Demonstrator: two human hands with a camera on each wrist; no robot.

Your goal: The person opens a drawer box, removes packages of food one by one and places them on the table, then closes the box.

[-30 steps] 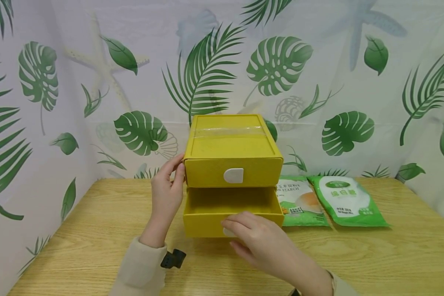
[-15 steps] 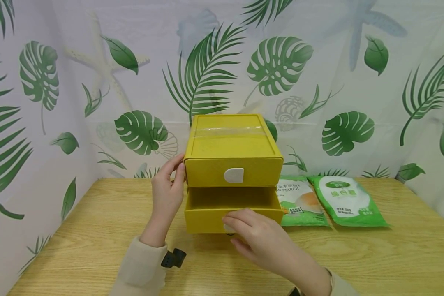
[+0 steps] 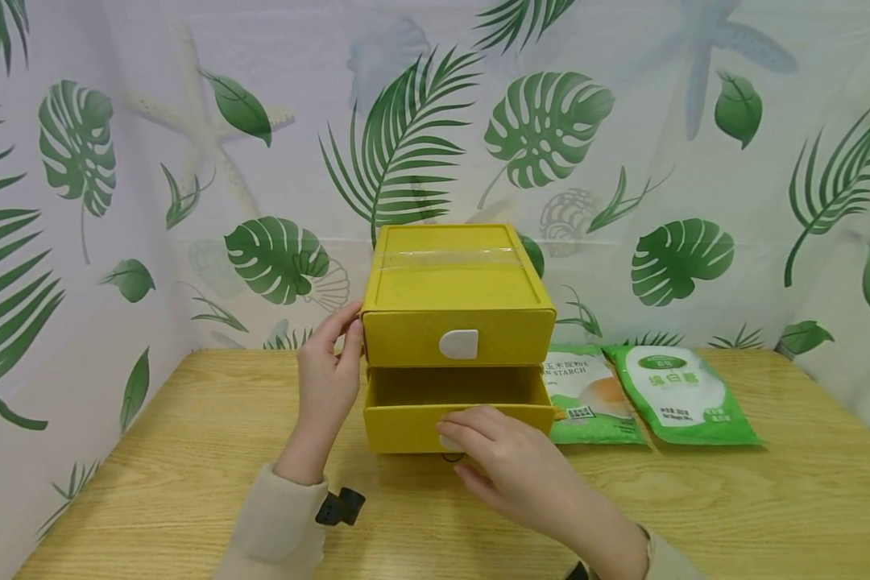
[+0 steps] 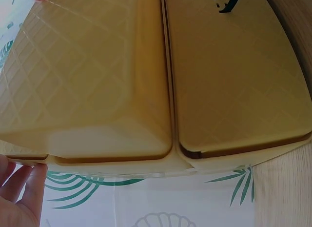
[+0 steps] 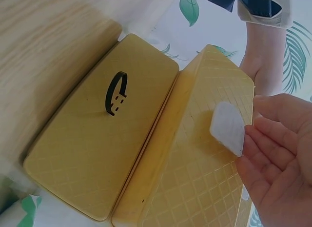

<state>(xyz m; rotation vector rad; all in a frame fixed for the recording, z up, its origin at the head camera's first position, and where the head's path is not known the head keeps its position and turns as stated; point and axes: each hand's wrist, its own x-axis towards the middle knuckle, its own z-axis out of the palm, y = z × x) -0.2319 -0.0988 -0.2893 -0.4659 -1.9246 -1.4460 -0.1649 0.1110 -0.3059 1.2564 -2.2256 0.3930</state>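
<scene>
A yellow drawer unit (image 3: 457, 274) stands upright on the table. The white-tabbed top drawer (image 3: 406, 342) sits flush, while the middle drawer (image 3: 399, 431) is pulled partway out; its visible inside looks bare. Below it, the closed bottom drawer (image 5: 73, 154) carries a black loop handle (image 5: 117, 92). My left hand (image 3: 329, 362) rests its fingers and thumb against the unit's upper left side near the front edge. At the middle drawer's front, my right hand (image 3: 503, 459) touches the panel and the white tab (image 5: 228, 128) with nearly straight fingers, its thumb lower and apart.
To the right of the unit lie a green-and-white starch bag (image 3: 587, 403), partly hidden behind it, and another green-and-white bag (image 3: 681, 395). Wooden tabletop (image 3: 188, 483) extends on both sides. A leaf-patterned sheet (image 3: 435, 121) hangs behind.
The middle drawer has slid inward a little, away from me, with my right hand following at its front. My left hand and the unit's body have stayed in place.
</scene>
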